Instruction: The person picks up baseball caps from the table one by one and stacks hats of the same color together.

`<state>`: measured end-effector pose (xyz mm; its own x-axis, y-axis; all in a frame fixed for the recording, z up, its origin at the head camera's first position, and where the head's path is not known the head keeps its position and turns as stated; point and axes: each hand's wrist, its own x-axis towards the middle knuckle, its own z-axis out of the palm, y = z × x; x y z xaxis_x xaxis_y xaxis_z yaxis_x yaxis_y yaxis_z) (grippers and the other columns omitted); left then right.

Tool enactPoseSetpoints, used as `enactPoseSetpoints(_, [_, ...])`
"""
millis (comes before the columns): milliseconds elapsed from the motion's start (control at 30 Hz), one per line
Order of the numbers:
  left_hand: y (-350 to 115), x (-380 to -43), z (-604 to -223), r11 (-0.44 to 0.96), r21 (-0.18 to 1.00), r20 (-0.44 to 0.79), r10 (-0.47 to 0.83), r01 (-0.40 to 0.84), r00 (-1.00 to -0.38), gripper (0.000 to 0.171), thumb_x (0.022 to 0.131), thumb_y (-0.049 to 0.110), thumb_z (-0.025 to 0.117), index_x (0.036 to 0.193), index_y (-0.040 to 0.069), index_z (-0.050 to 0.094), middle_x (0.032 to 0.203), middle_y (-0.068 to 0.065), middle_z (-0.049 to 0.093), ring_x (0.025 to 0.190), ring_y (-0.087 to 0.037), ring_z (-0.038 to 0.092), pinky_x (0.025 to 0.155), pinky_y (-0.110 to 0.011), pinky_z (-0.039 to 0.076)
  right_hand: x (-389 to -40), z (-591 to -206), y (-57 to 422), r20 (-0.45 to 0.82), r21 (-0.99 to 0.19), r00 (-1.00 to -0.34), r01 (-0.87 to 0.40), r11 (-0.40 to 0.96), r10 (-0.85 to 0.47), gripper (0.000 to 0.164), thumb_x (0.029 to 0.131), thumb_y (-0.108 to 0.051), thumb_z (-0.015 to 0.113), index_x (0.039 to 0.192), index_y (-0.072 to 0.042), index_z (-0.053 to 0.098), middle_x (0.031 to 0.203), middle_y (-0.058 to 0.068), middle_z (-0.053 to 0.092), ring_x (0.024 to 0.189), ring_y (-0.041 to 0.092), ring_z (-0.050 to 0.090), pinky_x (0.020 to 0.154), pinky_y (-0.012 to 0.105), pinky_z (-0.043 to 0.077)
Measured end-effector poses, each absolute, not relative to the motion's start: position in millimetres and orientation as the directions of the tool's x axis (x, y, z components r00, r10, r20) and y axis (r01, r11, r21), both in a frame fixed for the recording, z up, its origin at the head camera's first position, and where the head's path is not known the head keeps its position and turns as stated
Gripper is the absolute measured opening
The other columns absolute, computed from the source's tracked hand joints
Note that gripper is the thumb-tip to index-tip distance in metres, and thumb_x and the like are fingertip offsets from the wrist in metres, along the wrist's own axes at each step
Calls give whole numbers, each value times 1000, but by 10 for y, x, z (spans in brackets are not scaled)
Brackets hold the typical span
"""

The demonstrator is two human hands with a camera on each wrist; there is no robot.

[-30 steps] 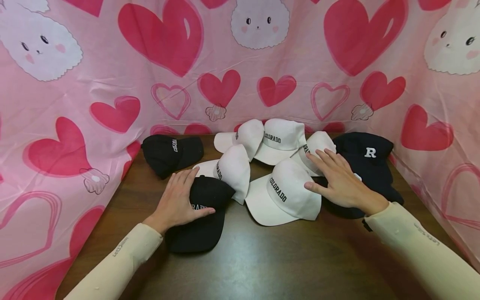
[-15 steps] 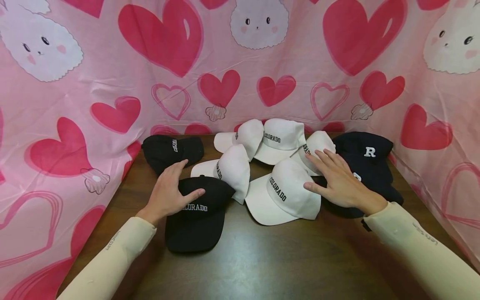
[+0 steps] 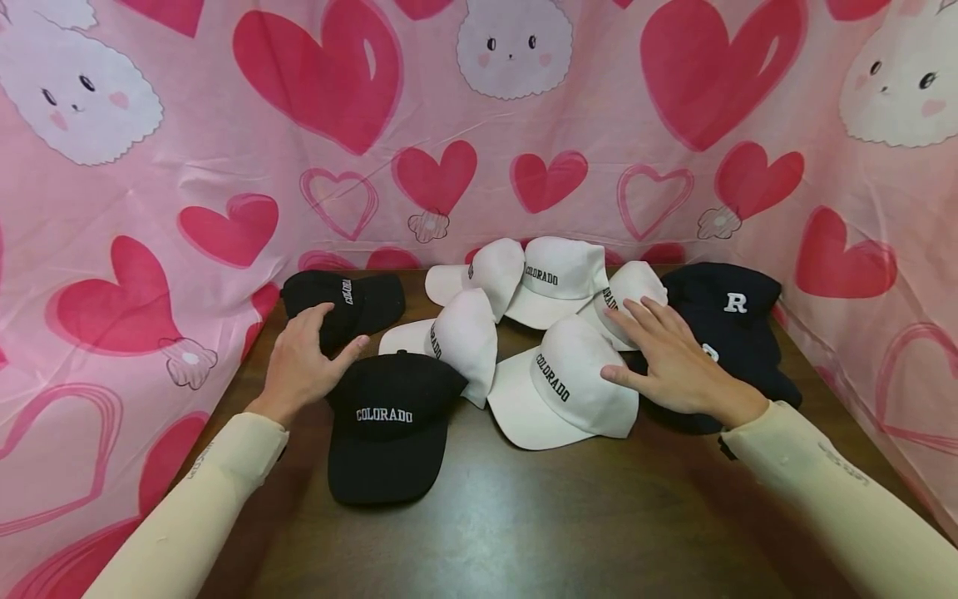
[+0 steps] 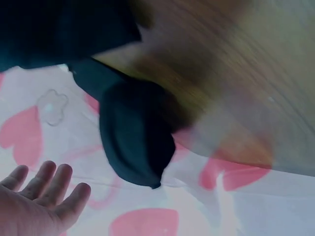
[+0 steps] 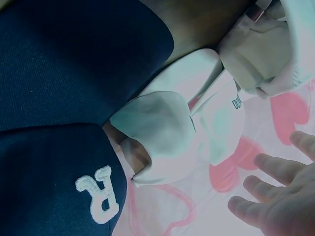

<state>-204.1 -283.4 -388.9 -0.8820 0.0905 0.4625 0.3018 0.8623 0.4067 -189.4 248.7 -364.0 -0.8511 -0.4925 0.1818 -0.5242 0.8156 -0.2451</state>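
Well, nearest us at six o'clock in the head view spreads the brown table. At seven sits the front black cap, lettered COLORADO; between four and five, the front white cap. Between eight and nine we see the left hand, its grip wide, above the table beside the front black cap. Between three and four, the right hand, also wide in its grip, overlaps the front white cap and the side white cap; contact we cannot tell. Navy caps lie at three, the far black cap at nine. Behind, toward one and two, we find two rear white caps before pink heart-printed cloth.
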Motion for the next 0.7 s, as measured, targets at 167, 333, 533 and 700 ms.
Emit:
enactPoseSetpoints(167, [-2971,-2089,-3824,873,433,450,7,225,-893,79,92,54,67,145,-1,49,144,-26,52,128,-47,48,110,-68,34,-1899,-3641,2458,196,-225,-843,-536,814,-501,87,94,-58,63,164,-20,27,166,23,25,152,47,13,119,69,6])
enactPoseSetpoints(333, [-3087,-2148,-3801,876,448,460,-57,176,-886,76,93,53,65,141,-4,50,140,-29,54,125,-49,49,109,-67,33,-1895,-3649,2433,185,-214,-846,-531,820,-500,88,94,-60,63,163,-18,29,165,23,25,152,47,13,119,70,5])
enactPoseSetpoints(533, [-3197,-2200,-3818,862,495,441,-147,104,-885,72,96,51,62,139,-5,51,126,-30,58,115,-49,52,104,-66,39,-1891,-3672,2413,166,-199,-853,-521,830,-495,89,93,-62,63,163,-17,30,166,22,24,153,46,12,118,71,9])
enactPoseSetpoints(700, [-3258,-2240,-3835,837,547,349,-204,22,-915,71,99,51,57,141,-6,47,121,-30,57,110,-47,51,102,-65,42,-1887,-3691,2397,179,-199,-851,-523,829,-494,89,93,-62,64,162,-17,32,165,22,25,153,45,13,118,71,10])
